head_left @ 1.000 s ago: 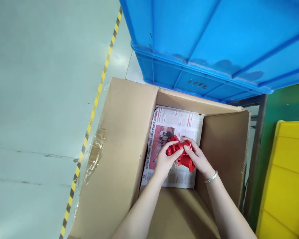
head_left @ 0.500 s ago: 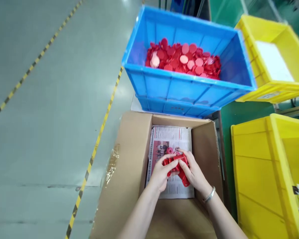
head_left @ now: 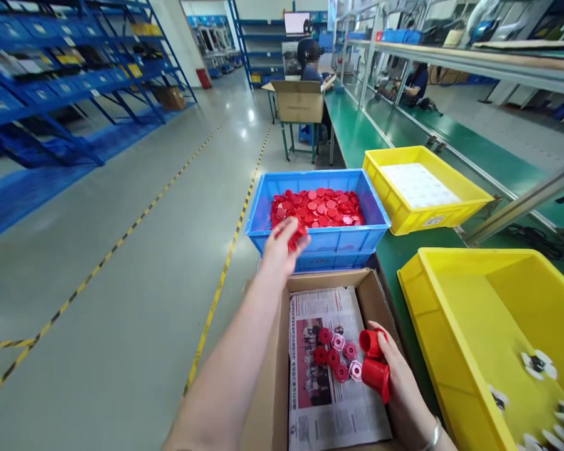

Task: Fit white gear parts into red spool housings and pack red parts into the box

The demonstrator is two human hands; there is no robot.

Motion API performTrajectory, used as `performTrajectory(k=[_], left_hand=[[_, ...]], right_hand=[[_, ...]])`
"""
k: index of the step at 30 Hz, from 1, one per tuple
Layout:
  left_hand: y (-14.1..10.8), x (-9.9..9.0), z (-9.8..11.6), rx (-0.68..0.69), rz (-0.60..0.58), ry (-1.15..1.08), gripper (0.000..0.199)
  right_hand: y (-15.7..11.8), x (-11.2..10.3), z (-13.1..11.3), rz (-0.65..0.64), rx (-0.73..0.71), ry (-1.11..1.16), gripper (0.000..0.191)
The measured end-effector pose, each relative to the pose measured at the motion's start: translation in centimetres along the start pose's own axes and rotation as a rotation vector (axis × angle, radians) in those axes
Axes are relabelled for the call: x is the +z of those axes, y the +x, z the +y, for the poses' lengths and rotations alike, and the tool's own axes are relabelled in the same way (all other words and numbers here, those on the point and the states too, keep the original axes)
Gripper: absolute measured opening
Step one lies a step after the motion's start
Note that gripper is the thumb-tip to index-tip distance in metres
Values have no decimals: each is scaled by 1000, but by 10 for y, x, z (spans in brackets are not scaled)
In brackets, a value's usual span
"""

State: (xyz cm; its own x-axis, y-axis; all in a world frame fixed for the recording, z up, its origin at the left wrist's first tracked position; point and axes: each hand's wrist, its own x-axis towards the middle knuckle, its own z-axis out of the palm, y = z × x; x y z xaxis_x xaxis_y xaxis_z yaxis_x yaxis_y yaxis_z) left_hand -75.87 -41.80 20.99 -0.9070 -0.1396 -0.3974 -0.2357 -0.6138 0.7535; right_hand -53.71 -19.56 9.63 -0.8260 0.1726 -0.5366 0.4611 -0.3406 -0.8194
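Observation:
My left hand [head_left: 279, 250] is raised over the near rim of the blue bin [head_left: 317, 241], its fingers closed on a red plastic part [head_left: 298, 237], blurred by motion. Inside the bin lies a heap of red plastic discs [head_left: 322, 207]. My right hand [head_left: 397, 369] grips red plastic cups [head_left: 376, 376] at the right side of the cardboard box [head_left: 282, 388]; two show plainly. Several small red and pink flower-shaped parts [head_left: 333, 357] sit on the newspaper [head_left: 313, 416] in the box.
To the right stands a yellow bin [head_left: 455, 313] holding several white and black parts [head_left: 539, 364]. A farther yellow bin [head_left: 432, 219] holds a white sheet [head_left: 420, 185] on the green bench [head_left: 352, 125]. Two people sit farther back. Blue shelves [head_left: 66, 81] line the left.
My hands were together over the newspaper on red parts. Now they are apart: the left has moved forward to the blue bin, the right to the box's right side. The view has tilted up.

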Motion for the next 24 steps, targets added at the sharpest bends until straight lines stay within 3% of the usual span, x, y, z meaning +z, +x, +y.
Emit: performTrajectory(k=[3,6,8,11,14,16,19,24], left_hand=[[50,37,47,76,68,54,53],[55,42,54,126,101,130,52],[32,28,30,174,95,190,51],[-32,-8,-41,163,-17,316,44],[-113,-46,-121,-71,-216,459,46],[-160,-62,-158,-227,-329,501,54],[-196,-71,-186,-341,-398,521,56],[-182,-72,-184,-323,-451,612,46]], right_hand=[[-13,-15,7,38,34,32,65],[-23,-25,15,69,100,137,66],[-27,-27,16,79,139,228,64],[-27,-27,8,64,164,343,59],[-21,-23,-4,44,153,379,59],[-16,-19,-8,33,151,365,59],[-14,-12,-8,-36,158,290,60],[-18,0,-4,-108,84,116,62]])
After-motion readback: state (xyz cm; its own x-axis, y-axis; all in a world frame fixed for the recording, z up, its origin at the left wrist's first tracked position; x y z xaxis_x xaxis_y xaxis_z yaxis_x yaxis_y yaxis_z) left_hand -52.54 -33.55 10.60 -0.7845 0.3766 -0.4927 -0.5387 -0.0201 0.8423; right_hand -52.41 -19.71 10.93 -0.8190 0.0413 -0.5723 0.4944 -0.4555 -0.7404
